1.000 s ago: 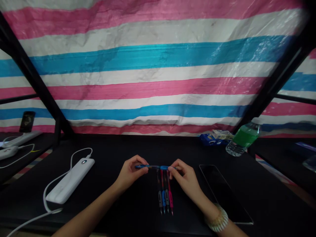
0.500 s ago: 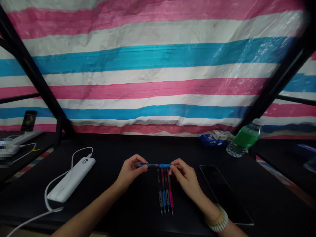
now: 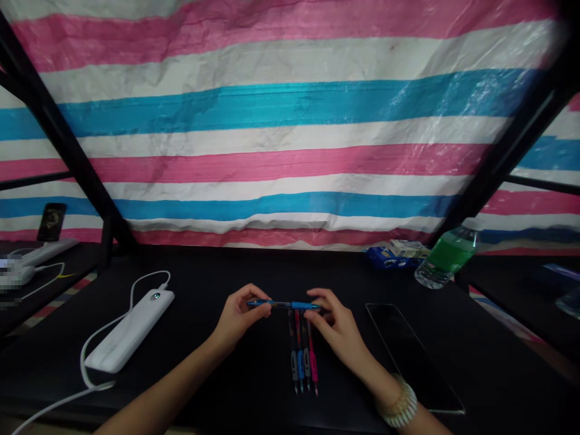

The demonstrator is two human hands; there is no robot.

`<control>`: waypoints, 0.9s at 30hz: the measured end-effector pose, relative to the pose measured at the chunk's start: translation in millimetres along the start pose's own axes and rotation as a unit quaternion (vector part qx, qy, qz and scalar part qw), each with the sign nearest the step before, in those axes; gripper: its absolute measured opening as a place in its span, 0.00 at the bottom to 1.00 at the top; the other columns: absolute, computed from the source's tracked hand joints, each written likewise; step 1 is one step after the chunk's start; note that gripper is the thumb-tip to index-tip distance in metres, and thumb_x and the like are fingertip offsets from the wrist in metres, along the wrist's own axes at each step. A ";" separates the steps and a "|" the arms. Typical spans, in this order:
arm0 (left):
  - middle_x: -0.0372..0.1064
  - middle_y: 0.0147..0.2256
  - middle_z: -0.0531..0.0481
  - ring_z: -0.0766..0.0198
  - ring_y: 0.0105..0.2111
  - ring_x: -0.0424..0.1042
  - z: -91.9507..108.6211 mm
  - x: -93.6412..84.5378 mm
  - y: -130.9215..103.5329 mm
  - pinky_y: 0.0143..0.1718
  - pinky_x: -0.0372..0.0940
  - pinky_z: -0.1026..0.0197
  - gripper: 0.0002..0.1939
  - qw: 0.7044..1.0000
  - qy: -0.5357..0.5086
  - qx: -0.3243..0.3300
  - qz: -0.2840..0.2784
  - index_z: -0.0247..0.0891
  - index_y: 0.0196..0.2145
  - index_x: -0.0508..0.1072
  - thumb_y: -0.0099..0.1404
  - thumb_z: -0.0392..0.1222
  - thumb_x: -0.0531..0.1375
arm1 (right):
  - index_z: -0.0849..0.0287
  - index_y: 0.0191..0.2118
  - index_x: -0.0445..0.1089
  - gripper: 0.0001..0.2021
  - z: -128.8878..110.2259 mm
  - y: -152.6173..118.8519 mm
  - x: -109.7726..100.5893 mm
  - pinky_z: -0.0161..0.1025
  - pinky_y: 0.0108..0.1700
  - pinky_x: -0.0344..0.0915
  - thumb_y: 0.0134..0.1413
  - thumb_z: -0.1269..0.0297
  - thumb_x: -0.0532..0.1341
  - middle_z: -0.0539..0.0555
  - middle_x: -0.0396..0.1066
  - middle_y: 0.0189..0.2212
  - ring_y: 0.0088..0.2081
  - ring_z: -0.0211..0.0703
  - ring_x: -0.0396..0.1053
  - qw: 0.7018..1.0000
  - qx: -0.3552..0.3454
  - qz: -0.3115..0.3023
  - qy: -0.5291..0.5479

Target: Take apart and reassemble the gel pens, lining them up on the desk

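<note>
A blue pen (image 3: 302,305) with a clear barrel is held level, crosswise above the table. My left hand (image 3: 240,311) pinches its left end between thumb and fingers. Around the pen's tip, my right hand (image 3: 333,317) has its thumb and forefinger apart, the thumb below the tip and the forefinger above it. Several pens lie side by side just below, tips toward me: a grey pen (image 3: 294,364), a blue-gripped pen (image 3: 300,364), another grey pen (image 3: 307,362) and a pink pen (image 3: 314,365).
On the left of the black table (image 3: 217,386) lies a white power bank (image 3: 131,332) with a white cable (image 3: 86,344). A dark phone (image 3: 412,356) lies at right. Behind it are a blue packet (image 3: 385,258) and a tilted bottle (image 3: 448,257) with a green label. A striped sheet (image 3: 290,103) hangs behind.
My right hand's fingers have parted from the blue pen's tip, which now shows between them. My left hand keeps its pinch, and the pens below have not moved.
</note>
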State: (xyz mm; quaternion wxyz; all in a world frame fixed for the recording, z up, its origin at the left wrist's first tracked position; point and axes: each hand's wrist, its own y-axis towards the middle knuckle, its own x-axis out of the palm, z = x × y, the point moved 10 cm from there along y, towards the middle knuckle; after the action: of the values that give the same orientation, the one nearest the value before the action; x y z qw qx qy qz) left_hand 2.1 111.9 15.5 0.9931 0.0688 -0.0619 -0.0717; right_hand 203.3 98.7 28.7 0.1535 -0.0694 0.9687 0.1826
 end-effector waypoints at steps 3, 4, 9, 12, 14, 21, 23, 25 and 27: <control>0.73 0.29 0.52 0.68 0.28 0.71 -0.6 -1.5 0.0 0.33 0.65 0.64 0.11 1.000 -0.003 0.002 0.005 0.35 0.31 0.71 0.54 0.40 0.69 | 0.54 0.40 0.68 0.06 -0.3 -0.1 -3.1 0.34 0.27 0.62 0.57 0.62 0.62 0.51 0.73 0.30 0.29 0.42 0.70 1.000 -0.004 0.016 -0.018; 0.73 0.29 0.52 0.68 0.28 0.71 -1.3 -1.6 0.0 0.33 0.65 0.65 0.11 1.000 -0.005 0.001 0.005 0.35 0.31 0.71 0.54 0.40 0.69 | 0.55 0.36 0.68 0.04 -1.9 -0.5 -2.1 0.34 0.28 0.62 0.59 0.62 0.60 0.50 0.72 0.28 0.28 0.41 0.70 0.999 -0.011 0.010 -0.035; 0.72 0.29 0.52 0.68 0.28 0.71 -2.9 -1.7 -0.2 0.33 0.64 0.65 0.10 1.000 -0.004 -0.001 0.002 0.35 0.31 0.72 0.54 0.39 0.69 | 0.57 0.37 0.67 0.07 -8.8 -2.1 0.1 0.33 0.27 0.60 0.62 0.60 0.57 0.49 0.69 0.27 0.26 0.39 0.67 0.997 -0.029 -0.008 -0.075; 0.72 0.27 0.53 0.69 0.28 0.71 -1.0 -2.5 0.2 0.33 0.64 0.66 0.10 1.000 -0.001 0.006 0.006 0.35 0.31 0.71 0.55 0.40 0.69 | 0.56 0.40 0.65 0.05 -9.9 -2.3 -1.5 0.33 0.26 0.60 0.61 0.62 0.58 0.50 0.69 0.29 0.27 0.39 0.68 0.995 -0.035 0.001 -0.090; 0.72 0.27 0.53 0.69 0.27 0.71 -0.6 -2.4 0.6 0.33 0.64 0.66 0.11 1.000 -0.003 0.005 0.006 0.35 0.31 0.71 0.55 0.40 0.69 | 0.56 0.36 0.66 0.06 -14.5 -3.5 0.1 0.34 0.29 0.60 0.64 0.62 0.55 0.50 0.67 0.28 0.28 0.40 0.67 0.990 -0.064 -0.003 -0.122; 0.74 0.28 0.51 0.67 0.28 0.72 3.0 -3.3 -0.1 0.33 0.66 0.65 0.11 1.000 0.004 0.011 0.013 0.35 0.31 0.73 0.52 0.39 0.70 | 0.57 0.33 0.65 0.12 -25.9 -8.9 8.1 0.37 0.34 0.57 0.67 0.62 0.50 0.51 0.65 0.26 0.30 0.42 0.64 0.968 -0.142 -0.028 -0.203; 0.75 0.29 0.50 0.66 0.29 0.73 6.6 -4.5 -1.1 0.33 0.67 0.65 0.11 0.999 0.014 0.031 0.021 0.35 0.31 0.74 0.51 0.38 0.70 | 0.57 0.31 0.64 0.14 -24.5 -8.7 10.0 0.37 0.33 0.56 0.68 0.62 0.50 0.50 0.64 0.25 0.29 0.42 0.63 0.966 -0.140 -0.035 -0.212; 0.75 0.29 0.50 0.66 0.29 0.73 9.5 -6.2 -2.4 0.33 0.68 0.65 0.10 0.998 0.027 0.048 0.033 0.35 0.31 0.75 0.51 0.37 0.70 | 0.57 0.29 0.63 0.15 -21.0 -8.1 11.7 0.36 0.32 0.54 0.67 0.61 0.49 0.49 0.63 0.24 0.28 0.41 0.62 0.969 -0.126 -0.044 -0.209; 0.75 0.29 0.50 0.65 0.30 0.74 11.5 -7.9 -3.8 0.33 0.68 0.66 0.09 0.996 0.038 0.060 0.046 0.36 0.30 0.75 0.51 0.36 0.70 | 0.57 0.27 0.62 0.17 -17.4 -7.8 13.5 0.36 0.31 0.54 0.67 0.60 0.49 0.49 0.62 0.23 0.27 0.40 0.62 0.973 -0.109 -0.055 -0.196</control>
State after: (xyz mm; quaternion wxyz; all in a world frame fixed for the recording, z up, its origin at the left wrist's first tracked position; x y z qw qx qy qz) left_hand -7.7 107.9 25.3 0.9911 0.1282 -0.0316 -0.0194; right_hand 187.4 83.9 37.1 0.3420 -0.1019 0.8885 0.2886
